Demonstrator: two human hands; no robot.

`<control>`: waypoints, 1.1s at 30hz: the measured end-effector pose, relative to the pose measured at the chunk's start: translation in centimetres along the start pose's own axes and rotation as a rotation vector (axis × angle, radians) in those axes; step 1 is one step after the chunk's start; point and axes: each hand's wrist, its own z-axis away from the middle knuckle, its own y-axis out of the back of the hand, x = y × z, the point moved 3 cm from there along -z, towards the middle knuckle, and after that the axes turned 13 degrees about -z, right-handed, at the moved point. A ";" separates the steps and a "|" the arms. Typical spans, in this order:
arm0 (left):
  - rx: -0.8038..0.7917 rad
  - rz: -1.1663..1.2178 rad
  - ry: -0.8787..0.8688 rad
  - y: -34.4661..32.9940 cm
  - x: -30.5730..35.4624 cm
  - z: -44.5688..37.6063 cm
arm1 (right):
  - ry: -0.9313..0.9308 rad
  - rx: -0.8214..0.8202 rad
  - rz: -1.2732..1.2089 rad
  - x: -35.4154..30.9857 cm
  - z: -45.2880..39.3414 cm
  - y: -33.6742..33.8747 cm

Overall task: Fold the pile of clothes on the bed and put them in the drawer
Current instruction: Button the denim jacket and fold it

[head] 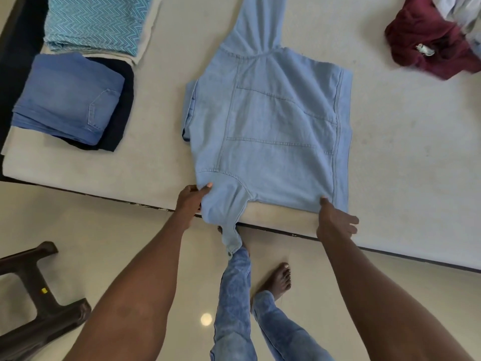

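Light blue denim shirt (270, 131) spread flat at the bed's (406, 162) near edge, one sleeve hanging over it. Left hand (191, 200) pinches the shirt's near-left corner; right hand (334, 221) grips its near-right corner. Folded jeans (69, 99) and a folded zigzag cloth (96, 22) lie toward the far-left corner; maroon garment (429, 40) toward the far-right corner

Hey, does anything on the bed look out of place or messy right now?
Mostly tidy. The light blue denim garment has one sleeve dangling off the bed edge between the left hand and right hand. The maroon garment sits crumpled, unfolded, at the far right corner.
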 end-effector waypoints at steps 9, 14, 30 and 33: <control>0.330 -0.544 -0.105 -2.2 -2.0 2.0 | 0.047 0.038 -0.277 -0.1 -3.1 2.8; 0.607 -0.889 -0.471 -2.3 -1.8 4.2 | 0.799 -0.128 0.379 -1.5 0.0 1.4; 0.331 -1.351 -0.479 -2.9 8.6 -1.9 | 1.001 -0.325 0.904 -6.6 0.7 -3.7; 0.380 -1.365 -0.564 -4.2 14.3 -3.3 | 1.017 -0.197 0.754 -10.7 1.6 -4.6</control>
